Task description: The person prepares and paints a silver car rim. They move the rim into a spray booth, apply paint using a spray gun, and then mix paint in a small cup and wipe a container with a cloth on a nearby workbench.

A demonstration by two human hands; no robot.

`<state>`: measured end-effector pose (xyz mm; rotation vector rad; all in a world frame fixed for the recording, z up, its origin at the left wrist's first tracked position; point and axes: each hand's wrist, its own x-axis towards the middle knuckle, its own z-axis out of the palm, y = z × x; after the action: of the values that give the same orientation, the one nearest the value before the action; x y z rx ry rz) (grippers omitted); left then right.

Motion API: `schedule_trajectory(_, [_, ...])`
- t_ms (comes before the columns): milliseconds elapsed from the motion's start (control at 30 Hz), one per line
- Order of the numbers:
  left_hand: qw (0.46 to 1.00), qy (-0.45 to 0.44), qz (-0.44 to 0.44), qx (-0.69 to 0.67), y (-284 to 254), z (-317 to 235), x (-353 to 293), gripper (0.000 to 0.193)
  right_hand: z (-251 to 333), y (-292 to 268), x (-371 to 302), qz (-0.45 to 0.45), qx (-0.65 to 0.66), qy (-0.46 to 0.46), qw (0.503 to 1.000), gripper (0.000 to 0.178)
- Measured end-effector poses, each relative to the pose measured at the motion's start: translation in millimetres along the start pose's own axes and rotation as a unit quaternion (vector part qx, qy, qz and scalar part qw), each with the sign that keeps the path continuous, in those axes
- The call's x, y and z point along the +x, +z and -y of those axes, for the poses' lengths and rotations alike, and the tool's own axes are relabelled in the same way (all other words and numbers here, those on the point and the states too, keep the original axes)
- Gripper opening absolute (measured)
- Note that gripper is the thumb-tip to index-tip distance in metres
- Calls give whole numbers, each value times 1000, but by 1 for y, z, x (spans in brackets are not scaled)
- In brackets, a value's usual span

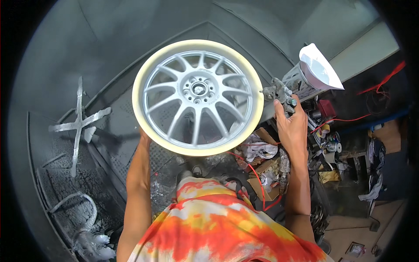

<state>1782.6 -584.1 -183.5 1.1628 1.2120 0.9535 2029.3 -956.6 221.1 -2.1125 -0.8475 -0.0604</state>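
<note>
Holding: one spray gun (pixel 281 92), right hand (pixel 291 127). Thumb to its left side, a finger on its right, closed around the body; nozzle end directed left at the wheel's edge, just beside it. Cup (pixel 297 79), one, mounted on the gun, long axis slanting up and to the right, topped by one white flared liner (pixel 322 69).

Wheel (pixel 199 89), one, silver, with pale yellow outer lip. Position: ahead of the torso, between the forearms, above the floor. Round, without a long axis; face turned up toward the viewer, spokes radiating from a central hub, about a dozen by count, slightly blurred.

Obscured: left hand, behind the lower left of the lip; only the wrist (pixel 144 136) and forearm show, and whether its fingers are apart or gripping the wheel cannot be told. Gun handle covered by the right hand. Wheel's underside and any support out of sight.

Surroundings: one four-armed stand (pixel 79 124), grey-coated, at left; one curved grey tube (pixel 91 208), lower left; red hose (pixel 261 185), partly concealed, total number uncertain; cardboard boxes (pixel 271 192), at least two; one tie-dyed shirt (pixel 218 218), cut off by the lower edge.
</note>
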Motion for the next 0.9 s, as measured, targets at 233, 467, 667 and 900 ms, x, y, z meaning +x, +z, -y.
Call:
schedule_trajectory(233, [989,-83,48,-114,-16,35,-54,54,2,3,1,-18,-17,-1,1000,27])
schedule_trajectory(467, [945,-232,126,-191,-17,73,-118,61,-9,5,6,-22,-35,1,999,26])
schedule_trajectory(667, [925,-285,83,-239,2,70,-183,66,-11,6,4,-24,-26,-2,999,27])
schedule_trajectory(900, [925,-283,111,-229,6,70,-218,65,-1,7,-3,-29,28,-14,999,30])
